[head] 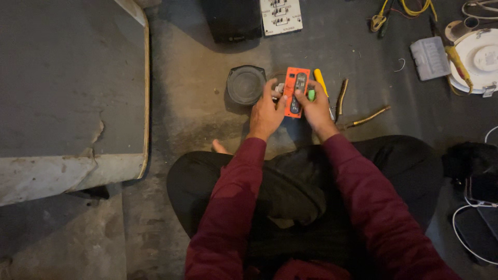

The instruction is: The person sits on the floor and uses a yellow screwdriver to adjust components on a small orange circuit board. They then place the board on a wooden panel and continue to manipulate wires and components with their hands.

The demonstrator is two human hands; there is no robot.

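Note:
I sit cross-legged on a concrete floor in dark red sleeves and black trousers. Both hands hold an orange rectangular device (pixel 296 91) with a dark slot down its middle, upright in front of my knees. My left hand (pixel 266 111) grips its left edge, with small whitish parts near the fingers. My right hand (pixel 314 109) grips its right edge, and something small and green (pixel 311 95) shows by the thumb. A yellow-handled screwdriver (pixel 322 85) lies just right of the device.
A round dark lid-like object (pixel 245 84) lies left of my hands. Two ribbed metal conduit pieces (pixel 341 97) (pixel 369 117) lie to the right. A white switch panel (pixel 280 16), black box (pixel 233 19), grey plastic case (pixel 429 58), white round fixture (pixel 480 58), yellow wires (pixel 402 9) surround. A raised concrete slab (pixel 67 93) stands left.

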